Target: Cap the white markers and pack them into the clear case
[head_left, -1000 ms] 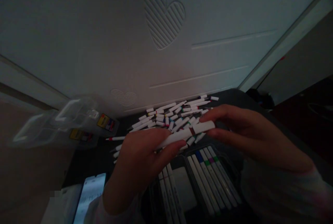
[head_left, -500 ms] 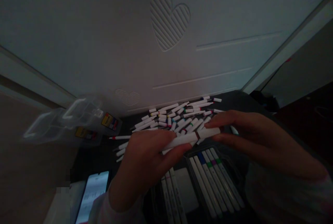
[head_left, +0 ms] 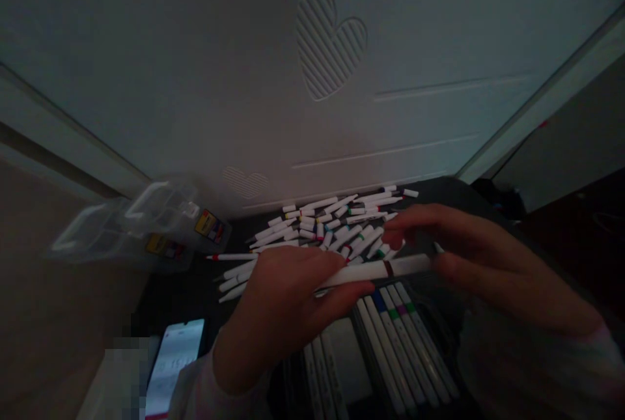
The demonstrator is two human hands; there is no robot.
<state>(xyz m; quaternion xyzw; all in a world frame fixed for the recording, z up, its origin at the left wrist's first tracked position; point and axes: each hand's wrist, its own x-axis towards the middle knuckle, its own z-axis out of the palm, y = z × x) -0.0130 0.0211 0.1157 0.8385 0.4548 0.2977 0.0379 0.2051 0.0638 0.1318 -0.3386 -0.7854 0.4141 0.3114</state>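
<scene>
My left hand is closed around a white marker with a dark brown band, held level above the others. Its capped end points right, toward my right hand. The fingers of that hand are parted around the cap's end; the thumb is close to the tip, and whether it touches is unclear. Just below the held marker, several white markers stand side by side in an open case. Behind both hands lies a loose heap of uncapped markers and caps.
Clear plastic boxes with yellow labels stand at the left, against a white panel carved with hearts. A lit phone lies at the lower left. All this rests on a dark surface.
My right fingers have loosened from the cap and spread apart. Cap and barrel now meet in line at the brown band. The marker sits slightly lower and further right in view.
</scene>
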